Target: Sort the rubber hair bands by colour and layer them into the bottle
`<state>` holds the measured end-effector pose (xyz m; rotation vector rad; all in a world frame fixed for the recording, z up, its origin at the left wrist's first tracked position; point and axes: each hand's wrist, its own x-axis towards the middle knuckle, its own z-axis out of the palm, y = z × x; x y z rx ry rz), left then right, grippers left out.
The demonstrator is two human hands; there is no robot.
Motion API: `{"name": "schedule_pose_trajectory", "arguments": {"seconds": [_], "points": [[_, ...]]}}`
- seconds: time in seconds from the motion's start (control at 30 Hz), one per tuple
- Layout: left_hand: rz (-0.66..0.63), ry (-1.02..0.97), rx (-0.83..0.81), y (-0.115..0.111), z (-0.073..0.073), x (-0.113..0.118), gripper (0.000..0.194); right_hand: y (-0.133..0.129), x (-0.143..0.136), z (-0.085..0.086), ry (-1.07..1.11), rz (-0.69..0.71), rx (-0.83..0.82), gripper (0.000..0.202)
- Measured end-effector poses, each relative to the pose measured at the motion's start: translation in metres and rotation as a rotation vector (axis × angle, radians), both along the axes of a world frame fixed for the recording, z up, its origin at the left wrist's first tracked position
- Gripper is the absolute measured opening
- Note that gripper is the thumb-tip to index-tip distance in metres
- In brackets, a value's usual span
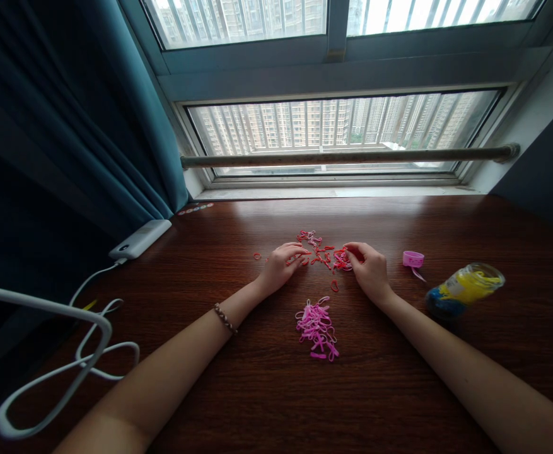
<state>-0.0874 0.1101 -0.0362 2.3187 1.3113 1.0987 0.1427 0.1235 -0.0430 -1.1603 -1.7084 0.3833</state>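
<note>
Left hand: fingertips at scattered red rubber bands; cannot tell whether gripping
Right hand: fingers bunched at the red-and-pink band pile; grip unclear
Pink rubber bands: heaped on the counter, nearer than both hands

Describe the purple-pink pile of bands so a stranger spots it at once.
Start at the window and drop to the brown table. Nearer the wearer than the left hand and right hand lies the purple-pink pile. Unlike the red and pink bands between the hands, it shows no red, and neither hand touches it.
</note>
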Motion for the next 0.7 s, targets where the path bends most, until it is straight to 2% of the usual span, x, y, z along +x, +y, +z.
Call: {"name": "schedule_pose_trajectory", "arguments": {"seconds": [0.17,0.33,0.7], "points": [[0.168,-0.257,-0.172,0.0044,-0.0038,-0.0059,0.018,-0.0007,-0.0001,0.0,-0.005,0.004,-0.001,0.018],[0.134,-0.486,-0.325,0.0077,-0.0059,-0.0067,0.028,-0.0006,-0.0007,-0.0006,-0.001,0.009,-0.002,0.018],[0.147,-0.524,-0.346,0.0068,-0.0014,-0.0051,0.029,-0.0022,-0.002,0.0029,0.038,0.028,-0.013,0.018]]}}
